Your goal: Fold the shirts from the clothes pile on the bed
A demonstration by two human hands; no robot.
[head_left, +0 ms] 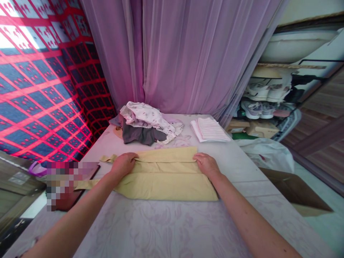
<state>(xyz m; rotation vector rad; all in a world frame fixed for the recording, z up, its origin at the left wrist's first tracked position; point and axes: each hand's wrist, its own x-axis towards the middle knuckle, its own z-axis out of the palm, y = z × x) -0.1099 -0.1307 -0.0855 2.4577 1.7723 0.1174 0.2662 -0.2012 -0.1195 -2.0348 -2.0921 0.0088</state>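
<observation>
A pale yellow apron (166,186) with narrow straps lies on the cloth-covered table, its straps trailing to the left. Its far side is folded over toward me, making a long straight edge across the middle. My left hand (125,163) is closed on the left end of this folded edge. At the right end, my right hand (206,164) pinches the same edge between thumb and fingers. The fabric between the two hands lies fairly flat, with slight creases.
Behind the apron is a heap of crumpled clothes (145,122). A folded striped white cloth (209,129) rests at the back right. Purple curtains (182,53) hang beyond the table (172,229). A shoe rack (260,107) and an open cardboard box (295,190) stand to the right.
</observation>
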